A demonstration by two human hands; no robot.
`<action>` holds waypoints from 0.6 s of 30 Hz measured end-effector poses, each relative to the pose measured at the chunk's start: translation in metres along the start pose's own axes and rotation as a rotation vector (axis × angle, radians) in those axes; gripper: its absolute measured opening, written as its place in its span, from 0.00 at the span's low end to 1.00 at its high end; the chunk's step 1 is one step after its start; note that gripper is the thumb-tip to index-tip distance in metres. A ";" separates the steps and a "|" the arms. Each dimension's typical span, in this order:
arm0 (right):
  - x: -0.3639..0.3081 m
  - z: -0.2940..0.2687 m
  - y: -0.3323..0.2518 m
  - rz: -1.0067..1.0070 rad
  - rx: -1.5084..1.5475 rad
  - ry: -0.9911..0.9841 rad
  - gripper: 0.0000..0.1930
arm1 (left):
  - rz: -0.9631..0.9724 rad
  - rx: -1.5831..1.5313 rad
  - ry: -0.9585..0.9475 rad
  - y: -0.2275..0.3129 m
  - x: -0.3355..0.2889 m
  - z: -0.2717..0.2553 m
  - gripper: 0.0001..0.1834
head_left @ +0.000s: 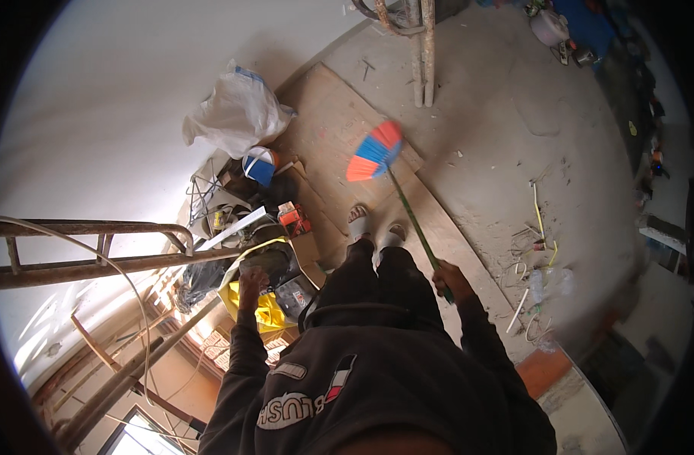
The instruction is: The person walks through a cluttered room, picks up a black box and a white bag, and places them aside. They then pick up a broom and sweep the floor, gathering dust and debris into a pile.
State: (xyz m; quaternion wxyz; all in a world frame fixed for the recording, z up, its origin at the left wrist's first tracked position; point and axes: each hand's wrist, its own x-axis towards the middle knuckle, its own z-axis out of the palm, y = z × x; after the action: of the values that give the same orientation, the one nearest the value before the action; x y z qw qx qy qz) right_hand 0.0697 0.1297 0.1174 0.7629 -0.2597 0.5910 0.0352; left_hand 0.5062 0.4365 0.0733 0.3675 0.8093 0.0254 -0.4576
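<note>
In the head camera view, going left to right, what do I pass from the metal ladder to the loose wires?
Rusty metal ladder → white plastic bag → left hand → blue-and-orange broom head → right hand → loose yellow and white wires.

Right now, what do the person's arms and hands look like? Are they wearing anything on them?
Both arms are covered by long, dark brown sleeves of a hooded sweatshirt, slightly creased, reaching down to the wrists. The left hand and right hand are bare: no gloves show. No watch or ring can be made out. The sweatshirt's front carries a light patch with a red, white and dark stripe mark.
</note>
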 end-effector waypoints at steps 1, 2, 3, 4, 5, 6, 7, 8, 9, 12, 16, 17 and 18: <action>-0.020 -0.015 0.016 0.052 -0.003 0.062 0.25 | -0.042 0.011 -0.004 -0.023 -0.002 -0.002 0.14; -0.038 -0.026 0.030 0.100 0.001 0.128 0.28 | -0.079 0.027 -0.015 -0.037 -0.003 -0.002 0.13; -0.058 -0.026 0.037 0.123 0.007 0.193 0.29 | -0.135 0.035 -0.038 -0.042 -0.010 0.003 0.11; -0.080 -0.025 0.036 0.149 0.004 0.255 0.30 | -0.197 0.038 -0.057 -0.047 -0.018 0.011 0.10; -0.099 -0.026 0.036 0.153 0.013 0.265 0.32 | -0.225 -0.005 -0.083 -0.053 -0.023 0.017 0.07; -0.115 -0.027 0.034 0.158 0.024 0.275 0.33 | -0.233 -0.024 -0.142 -0.055 -0.026 0.023 0.06; -0.131 -0.028 0.028 0.151 0.009 0.262 0.33 | -0.239 -0.011 -0.163 -0.059 -0.024 0.028 0.06; -0.145 -0.031 0.021 0.146 -0.008 0.250 0.32 | -0.246 0.000 -0.183 -0.062 -0.021 0.034 0.07; -0.155 -0.030 0.022 0.140 -0.010 0.246 0.32 | -0.215 0.025 -0.216 -0.053 -0.017 0.039 0.08; -0.145 -0.028 0.016 0.094 -0.026 0.128 0.34 | -0.111 0.061 -0.259 -0.032 0.004 0.052 0.12; -0.068 0.021 -0.016 -0.011 -0.158 -0.052 0.31 | 0.036 0.063 -0.237 0.005 0.046 0.049 0.14; -0.043 0.040 -0.028 -0.067 -0.136 -0.119 0.30 | 0.038 0.090 -0.229 0.025 0.046 0.045 0.15; -0.014 0.052 -0.031 -0.120 -0.151 -0.202 0.29 | 0.090 0.097 -0.214 0.036 0.048 0.039 0.15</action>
State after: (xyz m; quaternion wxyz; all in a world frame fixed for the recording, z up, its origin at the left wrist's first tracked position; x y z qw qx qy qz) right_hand 0.1224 0.1295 0.1499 0.7976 -0.3463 0.4903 0.0600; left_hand 0.5197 0.3724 0.0451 0.3488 0.7730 -0.0722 -0.5250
